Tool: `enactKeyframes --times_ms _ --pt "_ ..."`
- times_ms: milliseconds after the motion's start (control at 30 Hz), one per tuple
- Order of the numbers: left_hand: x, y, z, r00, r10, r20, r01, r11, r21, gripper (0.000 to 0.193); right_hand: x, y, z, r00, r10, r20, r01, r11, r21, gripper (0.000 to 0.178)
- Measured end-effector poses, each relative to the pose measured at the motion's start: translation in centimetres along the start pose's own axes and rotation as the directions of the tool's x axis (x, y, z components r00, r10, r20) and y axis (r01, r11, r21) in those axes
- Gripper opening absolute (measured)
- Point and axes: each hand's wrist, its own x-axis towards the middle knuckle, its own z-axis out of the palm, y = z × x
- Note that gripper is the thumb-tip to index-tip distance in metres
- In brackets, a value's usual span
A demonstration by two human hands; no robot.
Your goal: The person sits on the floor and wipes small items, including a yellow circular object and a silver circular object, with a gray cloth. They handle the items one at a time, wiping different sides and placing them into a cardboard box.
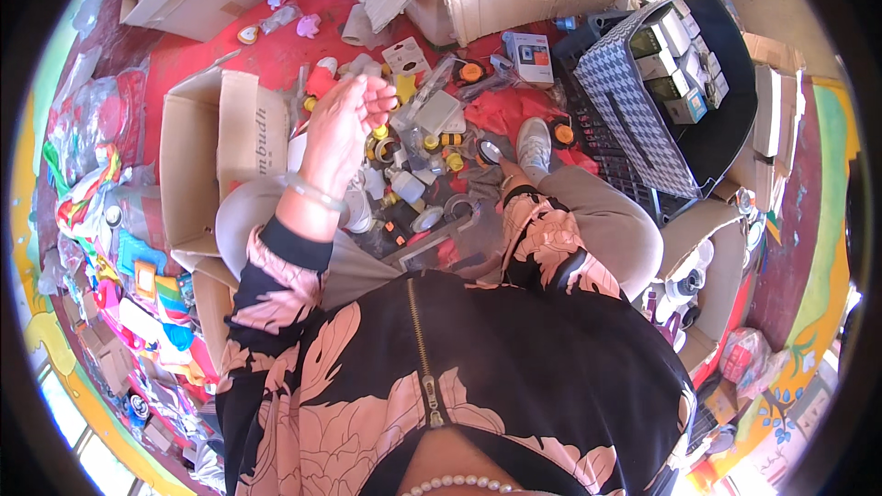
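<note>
My left hand (342,129) is raised over the left side of a heap of small mixed things (409,161). Its fingers are apart and slightly curled, with nothing in them, and a pale bangle (315,192) circles the wrist. Lower down, between my knees, my right hand (511,176) reaches to the heap's right edge. Its fingers are partly hidden and seem closed on the rim of a round, silver-faced piece (490,152). Around the hands lie yellow and black round parts (454,160), a clear plastic box (438,114) and a white card with holes (405,57).
An open cardboard box (197,165) stands at my left, and a larger one (542,0) at the far side. On the right, a houndstooth-patterned bin (614,92) holds several small boxes. Another carton (703,239) stands by my right knee. Colourful loose goods (152,285) cover the far left.
</note>
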Motion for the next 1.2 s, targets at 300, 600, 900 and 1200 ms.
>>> enactKeyframes --times_ms 300,600,900,1200 --pt "-1.5 0.2 0.9 0.999 -0.042 0.023 0.041 0.999 0.014 0.025 1.6 5.7 3.5 0.958 0.285 -0.005 -0.285 0.958 0.042 0.047" --pt "-0.6 0.2 0.7 0.996 0.076 0.036 -0.077 0.996 0.039 0.022 -0.8 -7.0 -2.3 0.938 -0.165 -0.304 0.345 0.378 0.859 0.033" --pt "-4.5 2.4 1.9 0.843 0.345 0.413 -0.285 0.937 -0.200 0.056 -25.0 -14.6 -13.8 0.706 -0.588 -0.396 0.482 -0.011 0.876 0.009" --pt "-16.8 1.2 3.9 0.812 0.266 0.520 -0.076 0.931 -0.358 0.071 -36.4 -10.8 -12.0 0.670 -0.719 -0.185 0.358 0.095 0.929 0.019"
